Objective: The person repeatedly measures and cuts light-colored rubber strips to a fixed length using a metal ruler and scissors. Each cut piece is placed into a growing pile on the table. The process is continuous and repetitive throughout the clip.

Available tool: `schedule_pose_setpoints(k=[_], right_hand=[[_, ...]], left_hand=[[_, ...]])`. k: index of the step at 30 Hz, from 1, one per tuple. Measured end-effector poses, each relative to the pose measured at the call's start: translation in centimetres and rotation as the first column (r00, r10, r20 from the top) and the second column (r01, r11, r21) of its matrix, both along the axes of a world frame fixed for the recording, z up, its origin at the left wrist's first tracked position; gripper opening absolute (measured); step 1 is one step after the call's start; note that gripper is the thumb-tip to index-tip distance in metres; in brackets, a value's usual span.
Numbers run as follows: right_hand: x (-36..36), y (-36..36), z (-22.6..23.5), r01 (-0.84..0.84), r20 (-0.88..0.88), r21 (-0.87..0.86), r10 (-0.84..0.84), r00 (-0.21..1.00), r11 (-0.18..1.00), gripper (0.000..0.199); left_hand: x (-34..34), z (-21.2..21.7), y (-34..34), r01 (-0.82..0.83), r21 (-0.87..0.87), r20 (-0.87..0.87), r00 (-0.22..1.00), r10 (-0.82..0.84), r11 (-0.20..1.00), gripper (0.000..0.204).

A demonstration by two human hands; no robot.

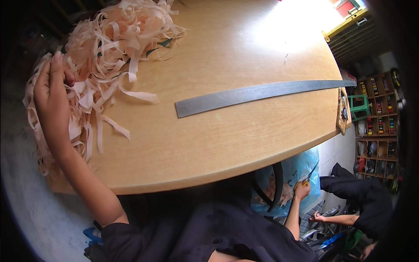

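Observation:
At the far left, my left hand is raised beside a large tangled heap of pale pink fabric strips. Its fingers are stretched upward, with one digit bent toward the strips, and I see nothing plainly gripped. Loose strip ends trail from the heap across the tabletop. Low on the right, beyond the table edge, my right hand is closed around scissors with yellow handles, their dark blades pointing up and to the right. Behind them hangs a light blue plastic bag containing pink scraps.
A long metal ruler lies across the wooden table. By the table's right end are a small framed object and a green stool. Compartment shelves hold colourful spools. Another person in dark clothes is at lower right.

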State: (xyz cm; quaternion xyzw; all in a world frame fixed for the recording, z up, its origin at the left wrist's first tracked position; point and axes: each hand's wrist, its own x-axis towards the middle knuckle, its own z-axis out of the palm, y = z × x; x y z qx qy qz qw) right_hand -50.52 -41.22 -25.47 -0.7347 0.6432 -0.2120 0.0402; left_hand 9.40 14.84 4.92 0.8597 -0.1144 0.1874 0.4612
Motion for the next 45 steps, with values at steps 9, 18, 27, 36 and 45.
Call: schedule_pose_setpoints(k=[9, 18, 27, 36, 45], right_hand=[[-2.3, 3.0, -1.2, 0.233, -0.438, 0.01, -0.205, 0.875, 0.972, 0.043], [0.0, 0.1, 3.9, 0.208, -0.293, -0.388, -0.334, 0.896, 0.898, 0.054], [6.1, -6.7, 11.7, 0.231, 0.126, -0.388, -0.197, 0.972, 0.892, 0.038], [26.5, -2.7, 24.7, -0.579, 0.501, 0.08, 0.47, 0.727, 0.812, 0.035], [44.1, 6.1, 27.1, -0.905, 0.278, 0.134, 0.861, 0.426, 0.404, 0.036]], left_hand=[[1.6, -0.6, 2.4, -0.22, 0.156, 0.03, 0.976, 0.218, 0.963, 0.025], [0.5, 0.1, 0.5, -0.453, 0.253, 0.54, 0.799, 0.264, 0.855, 0.03], [-4.3, 0.5, -4.5, 0.418, 0.259, -0.069, 0.907, -0.415, 0.871, 0.022], [-3.7, -2.6, -6.6, 0.465, 0.466, -0.176, 0.882, -0.437, 0.753, 0.014], [-3.2, 1.2, -4.1, 0.341, -0.418, 0.425, 0.892, -0.151, 0.842, 0.013]])
